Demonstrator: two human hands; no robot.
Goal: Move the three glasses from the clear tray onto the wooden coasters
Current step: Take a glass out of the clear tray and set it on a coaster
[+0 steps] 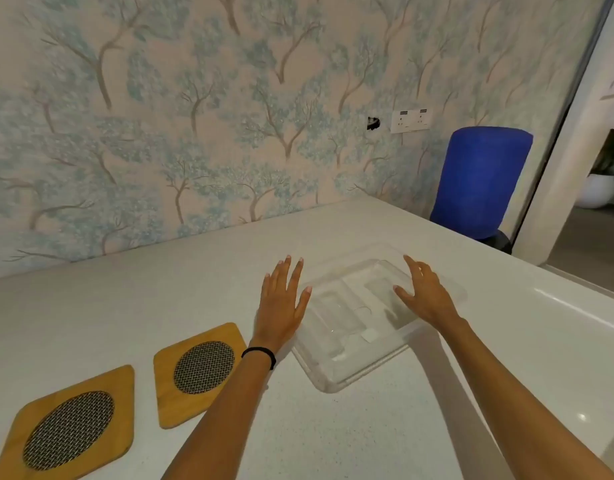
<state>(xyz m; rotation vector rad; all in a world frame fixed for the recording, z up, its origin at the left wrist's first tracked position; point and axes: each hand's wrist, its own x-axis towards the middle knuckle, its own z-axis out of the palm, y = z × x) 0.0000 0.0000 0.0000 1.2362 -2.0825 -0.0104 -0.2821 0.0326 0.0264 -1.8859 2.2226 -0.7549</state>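
A clear plastic tray (pixel 336 377) lies on the white counter in front of me. Faint outlines of clear glasses (pixel 343 317) show inside it, seemingly lying on their sides; I cannot tell how many. My left hand (pixel 281 306) hovers flat with fingers spread at the tray's left edge and holds nothing. Over the tray's right part, my right hand (pixel 426 296) is also spread and holds nothing. Two wooden coasters with round metal-mesh centres lie to the left: one (pixel 201 367) just beside my left wrist, the other (pixel 69 427) at the lower left corner.
A wall with tree-pattern wallpaper closes the back of the counter, with a socket plate (pixel 411 120) on it. A blue chair back (pixel 482 181) stands beyond the counter's far right corner. The counter's glossy right edge (pixel 575 313) runs diagonally.
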